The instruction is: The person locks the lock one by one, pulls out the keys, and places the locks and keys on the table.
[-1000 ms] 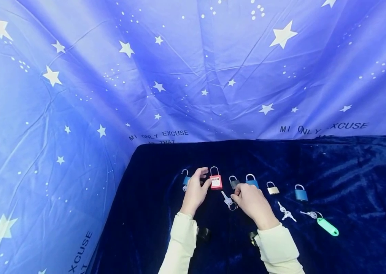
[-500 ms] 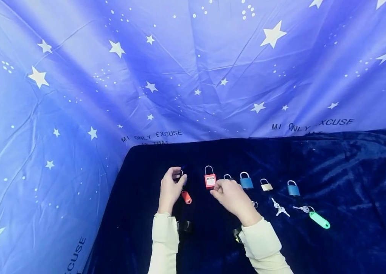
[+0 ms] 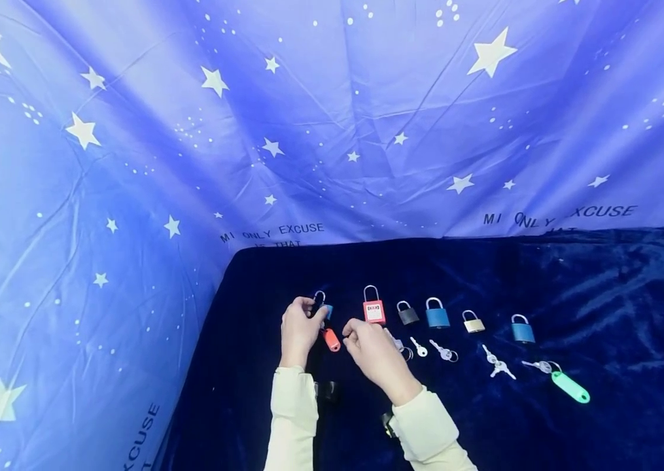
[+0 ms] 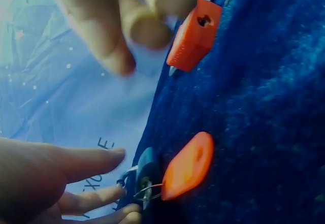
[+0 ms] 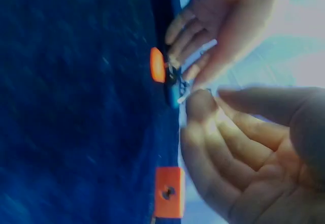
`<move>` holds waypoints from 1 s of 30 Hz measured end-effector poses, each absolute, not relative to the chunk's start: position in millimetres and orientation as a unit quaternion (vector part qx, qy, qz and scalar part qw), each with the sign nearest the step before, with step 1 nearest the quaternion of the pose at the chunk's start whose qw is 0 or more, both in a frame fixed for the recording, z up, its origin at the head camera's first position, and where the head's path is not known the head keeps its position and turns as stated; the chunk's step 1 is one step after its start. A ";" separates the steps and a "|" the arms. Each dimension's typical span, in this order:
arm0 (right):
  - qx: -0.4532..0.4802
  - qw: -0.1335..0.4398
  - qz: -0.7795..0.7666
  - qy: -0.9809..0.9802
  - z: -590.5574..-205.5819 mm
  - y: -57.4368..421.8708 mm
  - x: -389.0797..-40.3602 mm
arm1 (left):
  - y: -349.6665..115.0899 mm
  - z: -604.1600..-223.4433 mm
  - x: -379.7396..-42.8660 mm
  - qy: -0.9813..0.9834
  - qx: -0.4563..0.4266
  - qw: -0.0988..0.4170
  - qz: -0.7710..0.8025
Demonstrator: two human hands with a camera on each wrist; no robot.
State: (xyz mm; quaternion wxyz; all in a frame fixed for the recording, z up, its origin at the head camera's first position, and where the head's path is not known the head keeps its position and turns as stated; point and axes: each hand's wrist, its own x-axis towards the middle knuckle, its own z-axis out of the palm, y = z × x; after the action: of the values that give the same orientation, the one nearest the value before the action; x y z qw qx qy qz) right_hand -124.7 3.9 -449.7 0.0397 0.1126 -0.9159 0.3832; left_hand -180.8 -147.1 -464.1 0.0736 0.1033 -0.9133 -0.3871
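My left hand is at the leftmost blue padlock, its thumb and fingers spread around it and covering part of it. A key ring with an orange-red tag hangs by that padlock; in the left wrist view the tag lies just past the fingertips. To the right of the tag is my right hand, fingers loosely bent with nothing between them. In the right wrist view the thumb and fingers of the right hand stand apart. A red padlock with a white label stands just beyond it.
Rightward in a row come a dark grey padlock, a blue padlock, a brass padlock and another blue padlock. Several keys lie in front, one with a green tag. A starry curtain borders the dark blue cloth.
My left hand has gone from beside the red padlock to the leftmost blue padlock. My right hand has moved left, away from the keys before the grey padlock, toward the orange-red tag.
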 end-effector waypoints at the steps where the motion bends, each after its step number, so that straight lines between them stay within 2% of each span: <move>1: 0.116 0.040 0.378 -0.918 -450.5 2.9 -124.4 | -145.6 -464.3 -181.2 -0.915 0.105 0.075 -0.382; 11: 0.161 0.022 0.336 -0.928 -454.6 -0.7 -121.8 | -132.9 -466.3 -179.5 -0.941 0.104 0.077 -0.311; 18: 0.158 0.014 0.335 -0.929 -457.7 -2.7 -120.1 | -136.4 -470.2 -179.4 -0.944 0.096 0.091 -0.302; 30: 0.139 0.015 0.374 -0.917 -459.1 -2.6 -122.4 | -136.8 -468.0 -183.1 -0.915 0.086 0.065 -0.389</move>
State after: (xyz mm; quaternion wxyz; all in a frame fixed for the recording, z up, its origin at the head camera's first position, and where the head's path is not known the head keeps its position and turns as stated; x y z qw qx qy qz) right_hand -122.4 -2.6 -459.1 0.0150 0.1395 -0.9166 0.3744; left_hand -183.1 -136.8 -468.0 0.0653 0.0856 -0.9151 -0.3886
